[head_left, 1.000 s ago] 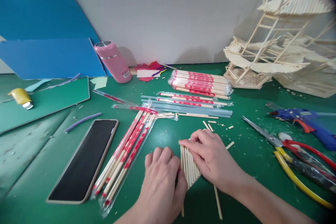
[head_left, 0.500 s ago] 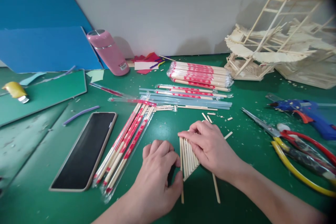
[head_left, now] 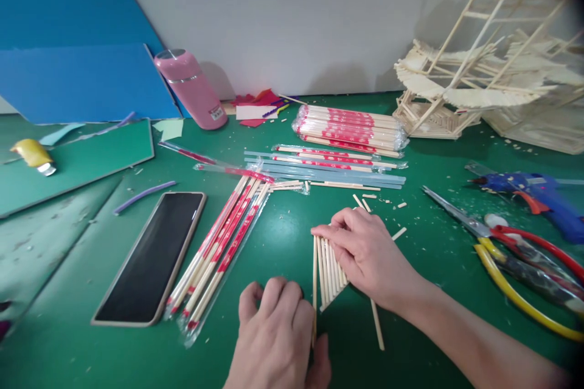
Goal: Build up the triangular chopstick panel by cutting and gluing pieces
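A small fan-shaped panel of thin wooden sticks (head_left: 329, 273) lies on the green table, its lower edge cut slantwise. My right hand (head_left: 365, 252) is closed over the panel's upper part, with the index fingertip at the top end of its left side. Along that left side runs a longer wooden stick (head_left: 314, 282), slightly apart from the others lower down. My left hand (head_left: 280, 334) is curled round this stick's lower end, thumb on its right side; the fingertips are partly hidden. Another stick (head_left: 376, 325) sticks out below my right wrist.
Left of my hands are wrapped chopsticks (head_left: 223, 243) and a phone (head_left: 152, 261). Behind lie a chopstick bundle (head_left: 349, 127) and glue sticks (head_left: 328, 175). At right are pliers (head_left: 483, 234), a blue glue gun (head_left: 533, 188) and a stick-built model (head_left: 474, 79). A pink bottle (head_left: 194, 91) stands at the back.
My left hand has slid down towards me along the left stick, to its lower end. My right hand stays on the panel. The view has shifted slightly.
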A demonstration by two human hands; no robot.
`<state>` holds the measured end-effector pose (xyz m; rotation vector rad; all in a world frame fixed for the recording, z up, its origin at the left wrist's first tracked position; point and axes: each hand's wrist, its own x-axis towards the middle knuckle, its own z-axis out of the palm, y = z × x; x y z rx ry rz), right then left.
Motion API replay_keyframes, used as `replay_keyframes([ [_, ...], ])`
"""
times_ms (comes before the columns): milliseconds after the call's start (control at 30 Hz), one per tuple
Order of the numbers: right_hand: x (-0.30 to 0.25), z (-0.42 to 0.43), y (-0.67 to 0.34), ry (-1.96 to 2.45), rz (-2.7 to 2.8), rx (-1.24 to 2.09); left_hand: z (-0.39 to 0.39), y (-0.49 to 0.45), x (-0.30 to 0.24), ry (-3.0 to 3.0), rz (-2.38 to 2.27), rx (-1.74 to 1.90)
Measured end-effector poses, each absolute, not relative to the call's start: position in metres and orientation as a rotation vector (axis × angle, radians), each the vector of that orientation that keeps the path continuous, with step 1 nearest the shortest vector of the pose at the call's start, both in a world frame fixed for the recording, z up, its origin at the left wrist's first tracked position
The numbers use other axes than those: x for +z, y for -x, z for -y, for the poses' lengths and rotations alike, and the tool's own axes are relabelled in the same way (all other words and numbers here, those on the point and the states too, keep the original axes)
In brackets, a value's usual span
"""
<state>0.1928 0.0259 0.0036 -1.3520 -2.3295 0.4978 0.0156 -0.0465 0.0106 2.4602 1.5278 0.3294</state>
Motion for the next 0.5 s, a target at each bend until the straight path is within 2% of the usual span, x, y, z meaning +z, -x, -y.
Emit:
replay_keyframes([
  [500,0.0016,-0.0256,-0.1923,1.334,2.316,0.434,0.0523,-0.0217,0.0076,-2.451,-1.602,0.433],
])
